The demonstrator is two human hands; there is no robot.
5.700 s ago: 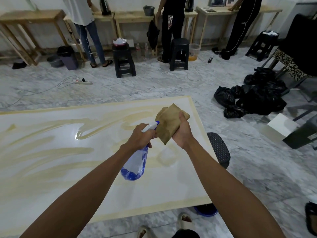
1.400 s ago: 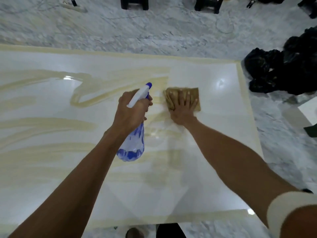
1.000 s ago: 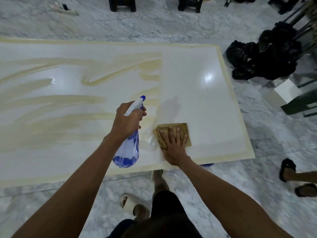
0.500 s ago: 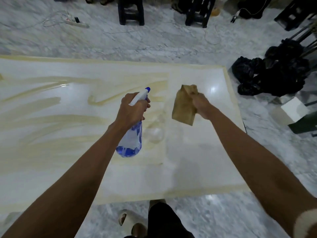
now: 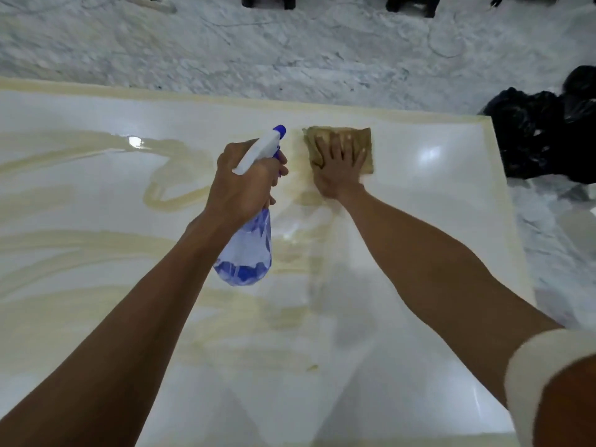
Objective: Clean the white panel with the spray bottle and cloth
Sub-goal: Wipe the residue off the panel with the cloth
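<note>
The white panel (image 5: 419,221) lies flat below me, streaked with yellowish smears across its left and middle parts; its right part looks clean and glossy. My left hand (image 5: 245,185) grips the neck of a clear blue spray bottle (image 5: 248,250) with a white head and blue nozzle, held above the panel's middle. My right hand (image 5: 338,166) presses flat, fingers spread, on a folded tan cloth (image 5: 361,140) near the panel's far edge, right of the bottle's nozzle.
Black plastic bags (image 5: 545,133) are heaped on the marble floor (image 5: 290,50) beyond the panel's right edge. Dark stool legs (image 5: 267,0) stand at the top of the view. A cable loops over the floor at the far right.
Half a second ago my right hand held the cloth lifted off the panel; now it presses the cloth flat near the far edge. The bottle stays in my left hand.
</note>
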